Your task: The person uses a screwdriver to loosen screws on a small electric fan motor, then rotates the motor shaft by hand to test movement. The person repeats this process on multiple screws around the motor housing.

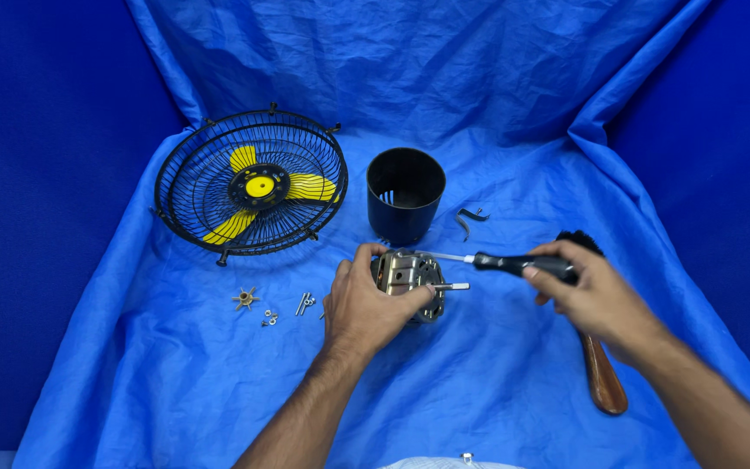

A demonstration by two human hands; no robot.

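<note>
Fan cage (251,182) with yellow blades lies flat, well beyond the left fingers, apart from the work. Black cylindrical housing (405,201) stands upright just past both hands. Metal motor block (410,280) sits under the left hand (362,304), fingers clamped round it, steadying it. Right hand (596,291) grips the screwdriver (514,262) level, tip at the block's top. Loose screws (269,320) lie left of the left fingers.

Left hand (362,306) curled in a closed grip, forearm angled inward; right hand (585,293) fisted, knuckles up.
</note>
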